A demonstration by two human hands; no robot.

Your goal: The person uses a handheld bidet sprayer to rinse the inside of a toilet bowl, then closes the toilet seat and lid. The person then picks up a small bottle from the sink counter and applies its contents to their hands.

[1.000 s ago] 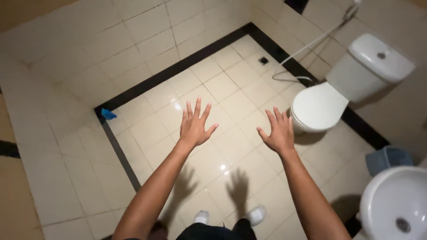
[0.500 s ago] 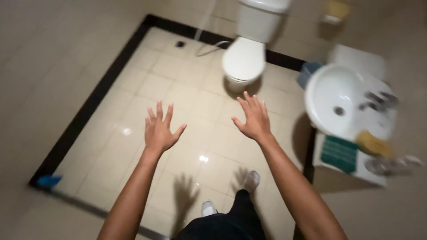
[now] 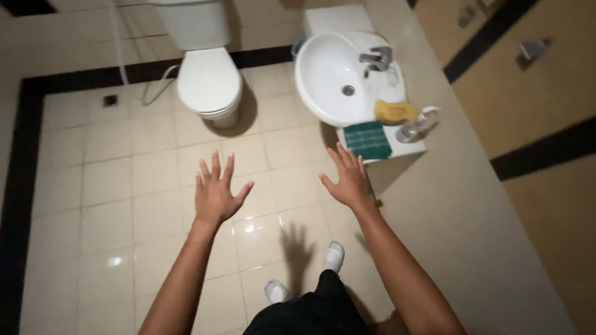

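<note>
Since the earlier frame your view has swung to the right, so the white ceramic toilet [image 3: 209,84] that sat at top centre now lies up and to the left of your hands, and the round white washbasin [image 3: 341,77] has slid from the right edge to just right of the middle. Starting at the left, the glossy cream floor tiles [image 3: 112,205] run out to a black border strip [image 3: 18,186], with a small dark floor drain [image 3: 110,100] near the far wall and a thin white hose [image 3: 121,56] hanging beside the toilet. Your left hand [image 3: 215,192] hovers palm down over the tiles with all five fingers spread wide, holding nothing and touching nothing. Below it, between your forearms, your two white slippers [image 3: 334,255] stand on the floor beside the hands' shadows. Your right hand [image 3: 347,181] is likewise fully open and empty, fingers fanned, and it is the one nearest the basin counter: its fingertips appear just below the green checked cloth [image 3: 367,139] lying on the white counter ledge [image 3: 406,149]. Further right on the basin rim rest a yellow sponge [image 3: 394,111], a chrome tap [image 3: 376,59] and a clear bottle lying on its side [image 3: 417,127]. Beyond these, the beige wall [image 3: 472,205] carries dark bands.
</note>
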